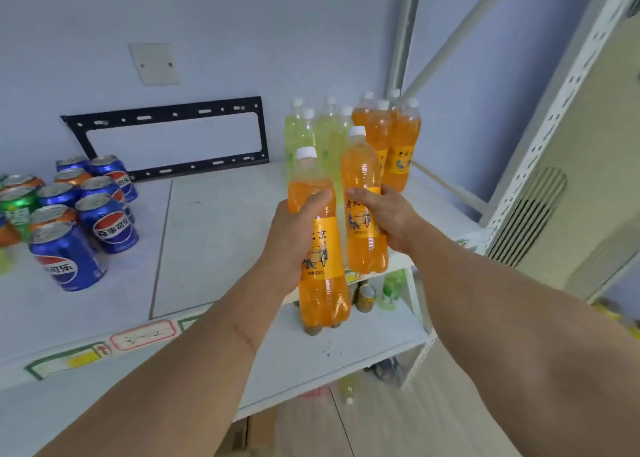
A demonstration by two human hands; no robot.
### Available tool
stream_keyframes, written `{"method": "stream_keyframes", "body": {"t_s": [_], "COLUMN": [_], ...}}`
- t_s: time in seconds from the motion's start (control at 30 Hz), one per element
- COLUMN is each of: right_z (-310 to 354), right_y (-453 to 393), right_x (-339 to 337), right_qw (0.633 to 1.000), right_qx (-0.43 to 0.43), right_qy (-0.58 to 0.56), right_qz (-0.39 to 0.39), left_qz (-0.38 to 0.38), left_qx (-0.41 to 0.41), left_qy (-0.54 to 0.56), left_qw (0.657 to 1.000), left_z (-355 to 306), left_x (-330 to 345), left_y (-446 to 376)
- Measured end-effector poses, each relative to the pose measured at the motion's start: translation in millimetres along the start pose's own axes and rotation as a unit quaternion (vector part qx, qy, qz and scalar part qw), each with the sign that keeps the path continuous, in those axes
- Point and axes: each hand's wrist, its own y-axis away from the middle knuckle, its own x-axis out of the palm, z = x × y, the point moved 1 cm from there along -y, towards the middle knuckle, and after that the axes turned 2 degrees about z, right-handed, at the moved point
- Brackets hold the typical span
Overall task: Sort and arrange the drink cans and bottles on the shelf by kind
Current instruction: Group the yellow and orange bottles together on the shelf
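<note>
You hold one full orange bottle in your left hand (294, 238) and another in your right hand (384, 214), fingers wrapped round their labelled waists, just in front of the orange bottle cluster (391, 138); they look heavy, smooth, slightly squashy, so keep gripping mid-body.

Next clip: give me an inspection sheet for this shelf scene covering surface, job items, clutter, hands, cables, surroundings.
Surface: white top shelf, price labels along its front edge.
Job's things: orange bottles and green bottles grouped at back right; mixed cans at left, blue, orange and green together.
Clutter: black metal bracket leaning on the wall.
Grippers: left hand grips an orange bottle; right hand grips another orange bottle, both upright above the front edge.
Cables: nothing seen.
Surroundings: lower shelf with more drinks; perforated upright at right.
</note>
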Motion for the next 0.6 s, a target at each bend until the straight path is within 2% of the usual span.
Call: {"method": "stream_keyframes", "body": {"t_s": [0.2,0.4,0.6], "right_z": [8.2,23.0,33.9], "right_y": [-7.8,-44.2,-85.1], "right_x": [-88.4,-163.4,-191.5], "right_qw": [0.999,0.997,0.992], "right_qx": [0.001,-0.004,-0.036], "right_qy": [0.027,0.074,0.106], "right_qz": [-0.036,0.009,0.054], "left_qz": [-0.011,-0.101,-0.188], "left_qx": [-0.009,-0.016,0.007], "left_qy": [0.014,0.035,0.032], "left_qw": [1.0,0.994,0.982], "left_z": [19.1,31.1,29.1], "left_x": [80.0,150.9,174.1], "left_y": [-31.9,-70.9,-97.2]}}
